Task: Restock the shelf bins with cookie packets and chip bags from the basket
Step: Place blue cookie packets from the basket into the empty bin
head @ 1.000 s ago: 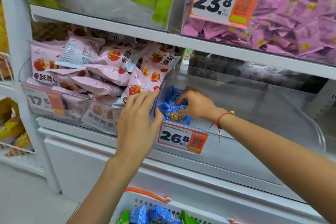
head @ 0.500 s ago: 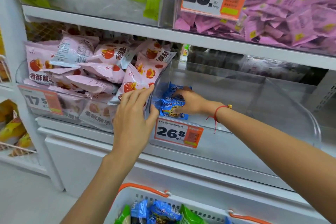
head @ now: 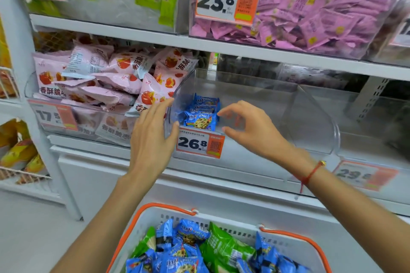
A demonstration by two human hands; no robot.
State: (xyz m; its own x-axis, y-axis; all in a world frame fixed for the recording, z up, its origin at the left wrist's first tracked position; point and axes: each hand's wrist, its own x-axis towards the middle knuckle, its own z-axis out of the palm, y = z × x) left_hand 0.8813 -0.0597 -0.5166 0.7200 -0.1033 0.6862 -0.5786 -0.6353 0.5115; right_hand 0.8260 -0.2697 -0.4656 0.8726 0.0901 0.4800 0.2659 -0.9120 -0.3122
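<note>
Your left hand (head: 153, 137) rests flat, fingers straight, against the left wall of the clear bin (head: 255, 95), its grip wide and empty. Your right hand (head: 250, 128) hovers just right of the blue cookie packets (head: 200, 115) stacked in the bin's front left corner, fingers loosely curled, holding nothing. Below, the white basket (head: 155, 217) holds more blue packets and green bags (head: 224, 248).

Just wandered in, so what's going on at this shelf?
A person is restocking snacks. A few blue cookie packets lie in the clear bin. The right hand hovers beside them, holding nothing; the left hand is at the bin's left wall. The basket below holds more packets.
</note>
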